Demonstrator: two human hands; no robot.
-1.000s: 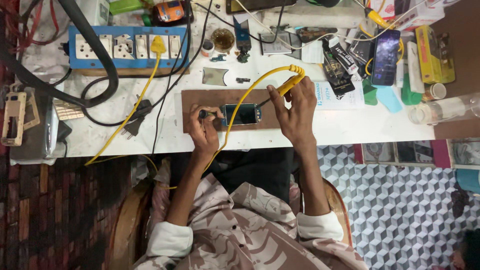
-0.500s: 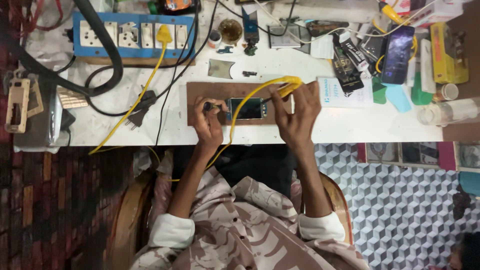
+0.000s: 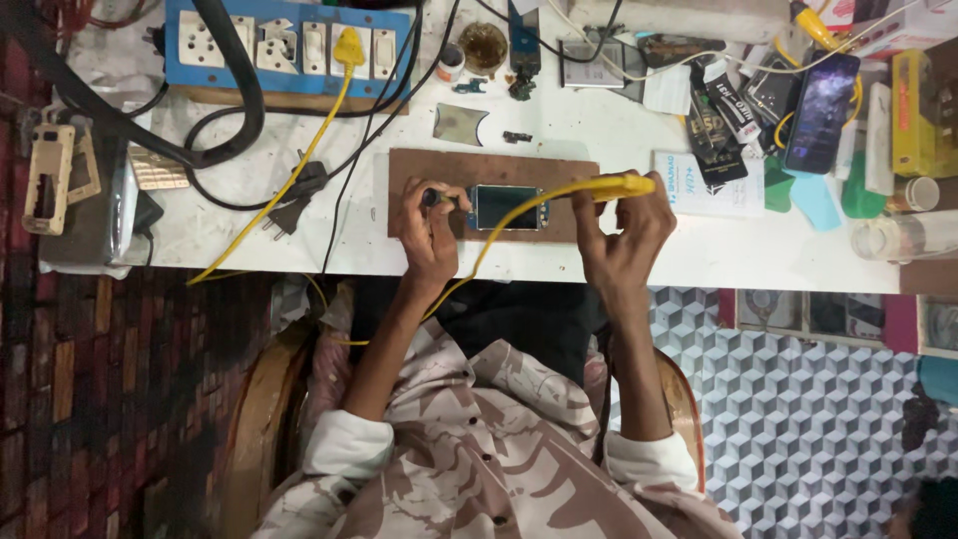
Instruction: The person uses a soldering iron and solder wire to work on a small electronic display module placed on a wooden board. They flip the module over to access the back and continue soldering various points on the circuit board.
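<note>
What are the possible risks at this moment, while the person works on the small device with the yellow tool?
1. The yellow tool in the right hand looks like a heated iron; its tip works close to the left hand steadying the small device, so a burn seems possible.
2. Its yellow cord runs across the work and off the table edge; a snag might jerk the tool.

We are seeing a small rectangular device with a dark bluish screen [image 3: 507, 206] lying on the brown board between the hands. At the upper right a dark smartphone with a purple-glinting screen [image 3: 822, 98] is resting tilted, just beside black printed sachets [image 3: 720, 112]. A white printed card [image 3: 709, 186] is lying below them, and a yellow rectangular box [image 3: 916, 100] is standing at the far right.
</note>
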